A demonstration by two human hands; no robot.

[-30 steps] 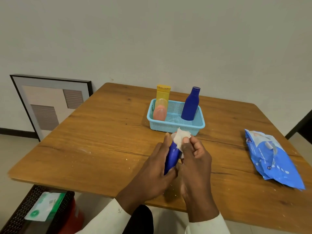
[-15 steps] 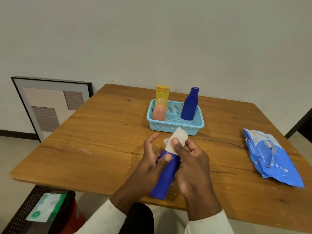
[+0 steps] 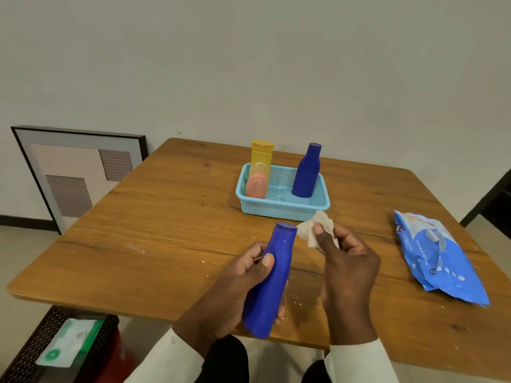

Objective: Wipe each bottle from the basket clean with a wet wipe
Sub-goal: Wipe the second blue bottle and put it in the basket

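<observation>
- Head view, left to right: left hand (image 3: 235, 288) at the counter's (image 3: 154, 244) near edge, fingers and thumb curled round a blue bottle (image 3: 272, 277) held tilted, cap end pointing away twd the basket (image 3: 282, 210).
- Right hand (image 3: 348, 261) just beside it, fingers pinching a crumpled wet wipe (image 3: 315, 230); wipe sits close to the bottle's cap, can't tell if it's touching.
- Basket near the counter's far edge, middle: holds a yellow bottle (image 3: 261, 157), a clear/pink bottle (image 3: 257, 182) in front of it and a second blue bottle (image 3: 305, 172), all upright.
- Wipes pack (image 3: 439, 255) lies by the right edge, well apart from the hands.
- Progress, my read: one bottle out and being wiped, three in the basket prob. not done yet. No wiped bottles set aside on the counter, so looks like early-to-mid task.
- Hard to see: held bottle's underside and base hidden by the left hand; whether it's clean can't be judged. Crumbs/specks on the counter under the hands.
- Off counter: framed picture (image 3: 80, 172) leaning on the wall at left; black mesh bin (image 3: 25, 352) w/ a green-white pack, cut off at the bottom-left.
</observation>
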